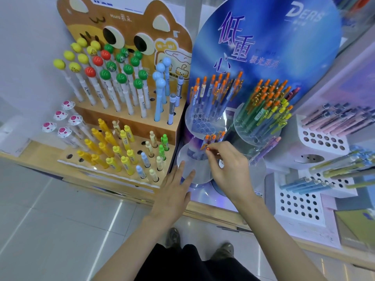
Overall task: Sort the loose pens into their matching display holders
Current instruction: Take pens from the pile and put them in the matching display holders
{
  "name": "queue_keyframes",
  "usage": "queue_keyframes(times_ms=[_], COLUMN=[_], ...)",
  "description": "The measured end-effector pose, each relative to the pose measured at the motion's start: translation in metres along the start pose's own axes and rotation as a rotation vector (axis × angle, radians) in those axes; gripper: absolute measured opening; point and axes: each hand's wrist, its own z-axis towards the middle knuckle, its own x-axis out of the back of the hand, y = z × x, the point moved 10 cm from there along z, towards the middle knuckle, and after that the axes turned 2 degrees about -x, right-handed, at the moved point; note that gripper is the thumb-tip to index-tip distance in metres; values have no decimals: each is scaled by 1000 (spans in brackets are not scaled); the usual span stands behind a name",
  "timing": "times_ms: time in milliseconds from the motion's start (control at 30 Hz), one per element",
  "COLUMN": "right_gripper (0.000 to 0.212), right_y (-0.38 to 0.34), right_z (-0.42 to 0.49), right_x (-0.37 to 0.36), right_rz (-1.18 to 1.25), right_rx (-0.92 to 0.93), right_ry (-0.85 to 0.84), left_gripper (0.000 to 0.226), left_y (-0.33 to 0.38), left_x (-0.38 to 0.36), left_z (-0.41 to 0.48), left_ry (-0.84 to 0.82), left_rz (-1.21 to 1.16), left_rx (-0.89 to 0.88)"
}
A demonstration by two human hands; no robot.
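**A:** Head view: where is the pen?

**B:** The orange-capped pen [207, 146] is pinched near its top between thumb and forefinger of the right hand [227, 171]. It is over the lower clear holder [195, 176], just beside a few matching pens [216, 136] at the holder's one o'clock edge. I cannot tell whether its tip is in a hole.

**A:** And the other hand?

**B:** The left hand [174, 189] lies flat, fingers straight, on the holder's rim at seven o'clock, gripping nothing.

**A:** How to seat it well?

**B:** I'd steady the holder, stand the pen upright over a free hole beside its matches, and lower it straight. A tilt could knock the neighbours.
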Motion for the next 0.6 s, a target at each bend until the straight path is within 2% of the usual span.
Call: queue_keyframes(times_ms=[200,367,600], right_gripper=[9,11,13], right_y=[19,21,35], right_z=[9,22,30], right_x=[-23,-29,-46], right_rz=[-5,-61,-93], right_rx=[-122,-123,-181], right_ry=[-109,-142,-281], left_gripper=[61,61,60], left_y=[-1,-1,0], left_x=[-2,-2,2], left_z=[1,1,1], left_ry=[14,12,20], left_rz=[-10,-2,-52], left_rx=[-5,-11,-6])
